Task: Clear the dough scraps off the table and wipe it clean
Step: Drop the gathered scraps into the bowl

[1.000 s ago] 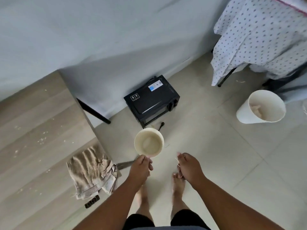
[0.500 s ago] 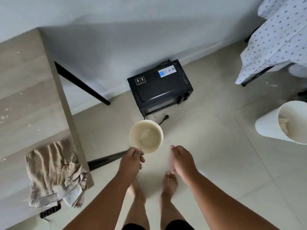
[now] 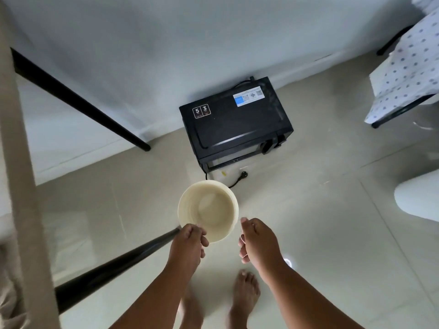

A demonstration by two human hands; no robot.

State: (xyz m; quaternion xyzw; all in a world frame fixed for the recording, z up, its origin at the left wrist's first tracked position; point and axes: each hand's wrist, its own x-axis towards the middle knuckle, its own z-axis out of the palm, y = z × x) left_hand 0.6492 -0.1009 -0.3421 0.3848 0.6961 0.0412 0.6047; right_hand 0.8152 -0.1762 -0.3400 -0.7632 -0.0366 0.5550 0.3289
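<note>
Head view looks steeply down at a tiled floor (image 3: 332, 233), with the person's two forearms reaching in from the bottom edge. The left hand (image 3: 188, 243) pinches the near rim of a cream bowl (image 3: 209, 210), thumb and curled fingers closed on the edge; the bowl hangs over the floor, its mouth turned up toward the camera, and whether anything lies inside it is hard to make out. The right hand (image 3: 259, 243) is just beside the bowl but apart from it, fingers loosely bent and holding nothing. The table (image 3: 16, 162) shows only as a pale edge strip down the left border, with two black legs (image 3: 78, 98) slanting under it; its top is almost wholly cut off, so no dough scraps can be made out. A beige cloth (image 3: 7, 293) peeks in at the lower left corner, blurred and mostly out of frame. A black countertop oven (image 3: 235, 124) sits on the floor against the wall, its plug lying loose in front. A white bin (image 3: 418, 198) is cropped by the right edge, and a dotted fabric (image 3: 408, 74) hangs over a frame at upper right. Two bare feet (image 3: 244, 293) show blurred between the arms.
</note>
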